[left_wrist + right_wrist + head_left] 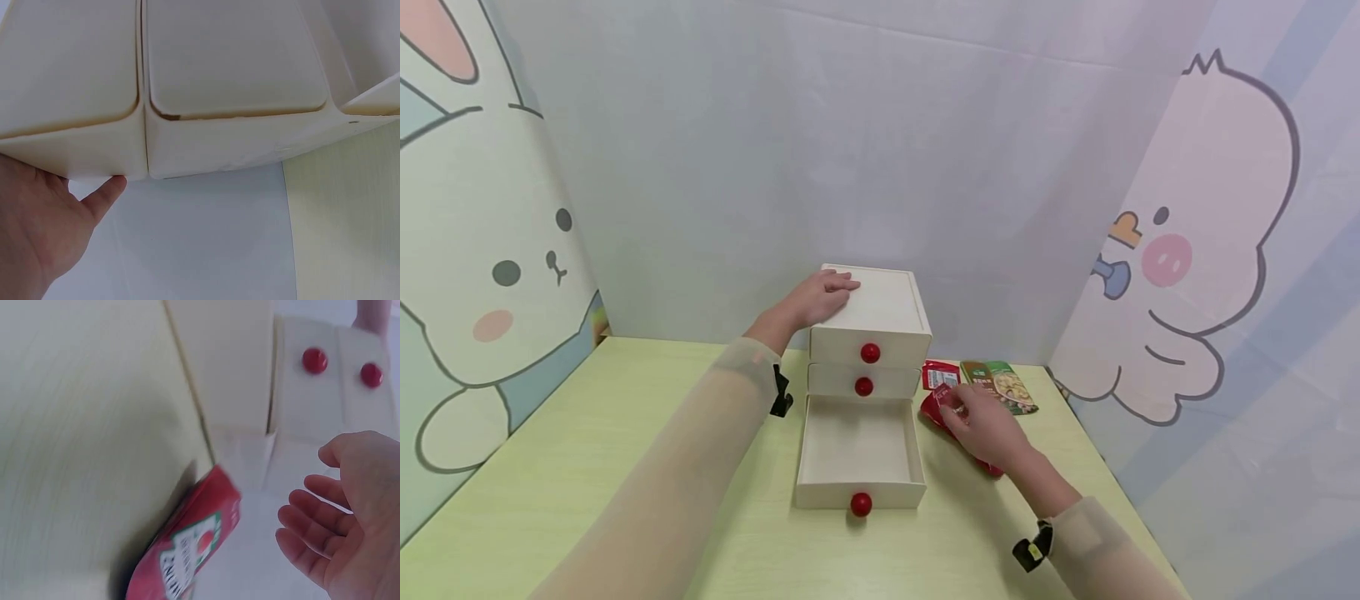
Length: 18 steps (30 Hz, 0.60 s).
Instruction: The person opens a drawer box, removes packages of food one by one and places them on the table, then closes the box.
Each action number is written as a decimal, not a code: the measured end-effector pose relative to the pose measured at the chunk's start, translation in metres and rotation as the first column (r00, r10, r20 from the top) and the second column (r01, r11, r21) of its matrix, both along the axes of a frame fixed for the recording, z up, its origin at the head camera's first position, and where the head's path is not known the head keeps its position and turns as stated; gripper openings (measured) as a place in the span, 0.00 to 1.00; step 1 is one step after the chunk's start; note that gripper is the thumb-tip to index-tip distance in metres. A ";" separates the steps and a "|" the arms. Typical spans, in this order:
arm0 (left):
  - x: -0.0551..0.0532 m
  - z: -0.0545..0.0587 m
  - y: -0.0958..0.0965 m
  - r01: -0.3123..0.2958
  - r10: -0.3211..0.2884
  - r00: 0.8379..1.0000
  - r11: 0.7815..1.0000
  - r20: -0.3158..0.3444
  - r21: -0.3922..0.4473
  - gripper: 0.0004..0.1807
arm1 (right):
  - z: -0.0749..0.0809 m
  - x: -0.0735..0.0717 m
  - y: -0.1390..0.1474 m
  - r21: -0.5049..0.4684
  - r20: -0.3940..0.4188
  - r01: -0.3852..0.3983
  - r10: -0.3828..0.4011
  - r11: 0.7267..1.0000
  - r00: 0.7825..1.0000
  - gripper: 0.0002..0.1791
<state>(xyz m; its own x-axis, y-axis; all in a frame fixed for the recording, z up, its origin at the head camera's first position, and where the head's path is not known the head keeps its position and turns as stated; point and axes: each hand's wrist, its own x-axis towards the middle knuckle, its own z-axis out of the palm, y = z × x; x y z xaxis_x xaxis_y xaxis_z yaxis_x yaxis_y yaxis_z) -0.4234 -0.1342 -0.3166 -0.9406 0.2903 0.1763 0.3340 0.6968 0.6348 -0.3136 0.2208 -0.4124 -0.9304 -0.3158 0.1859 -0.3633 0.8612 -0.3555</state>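
Note:
A white cabinet with three drawers [835, 347] stands on the table, and its bottom drawer [857, 442] is pulled out with a bare floor showing. My left hand [818, 300] rests on the cabinet's top at the left edge. In the left wrist view, its thumb touches the side wall. To the right of the drawer lies a red Heinz ketchup pouch [187, 544]. My right hand [988, 425] hovers over that pouch with loosely bent fingers. In the right wrist view, a gap separates the fingers from the pouch, and nothing is held.
Behind the pouch lie a red packet with a white label [942, 377] and a green and brown food packet [1013, 390]. Round red knobs [861, 504] stick out from the drawer fronts. A cartoon-printed curtain [715, 167] hangs round the pale table [625, 417].

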 end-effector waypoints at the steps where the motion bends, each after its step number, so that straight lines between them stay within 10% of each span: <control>1: 0.000 0.000 0.000 -0.001 0.001 1.000 1.000 0.002 0.000 0.29 | 0.002 0.005 -0.005 -0.013 -0.007 -0.020 0.020 1.000 1.000 0.13; 18: 0.001 0.000 0.001 -0.009 0.009 1.000 1.000 -0.005 -0.011 0.29 | 0.021 0.071 -0.055 -0.057 0.103 -0.305 0.309 0.951 0.945 0.17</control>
